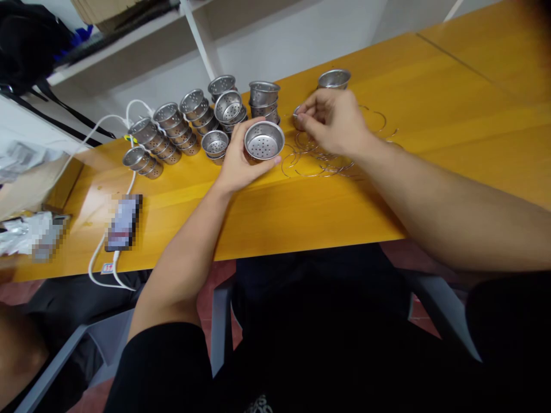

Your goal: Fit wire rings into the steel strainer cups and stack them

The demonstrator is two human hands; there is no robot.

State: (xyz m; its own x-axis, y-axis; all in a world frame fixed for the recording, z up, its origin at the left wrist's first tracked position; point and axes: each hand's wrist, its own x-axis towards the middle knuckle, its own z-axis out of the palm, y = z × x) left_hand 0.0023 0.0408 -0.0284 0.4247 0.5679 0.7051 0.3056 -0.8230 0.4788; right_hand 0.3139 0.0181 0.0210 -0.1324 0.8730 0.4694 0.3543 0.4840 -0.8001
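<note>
My left hand [241, 158] is closed around the side of a round metal filter basket [264, 141], its mouth tilted toward me and small holes showing in its floor. To the right, my right hand [329, 117] pinches a small, thin, curved metal piece that looks like a wire ring [297, 117]; the fingers partly hide it. Below and around that hand lies a loose heap of thin wire rings [318, 163]. Just behind it stands another metal basket [334, 78], its lower part covered by the hand.
Several stacks of perforated baskets [172, 127] stand at the back left of the wooden table [301, 212]. A phone [124, 222] with a white cable [95, 252] lies at left, near plastic bags [21, 235]. Another person's limb [19, 350] shows at lower left.
</note>
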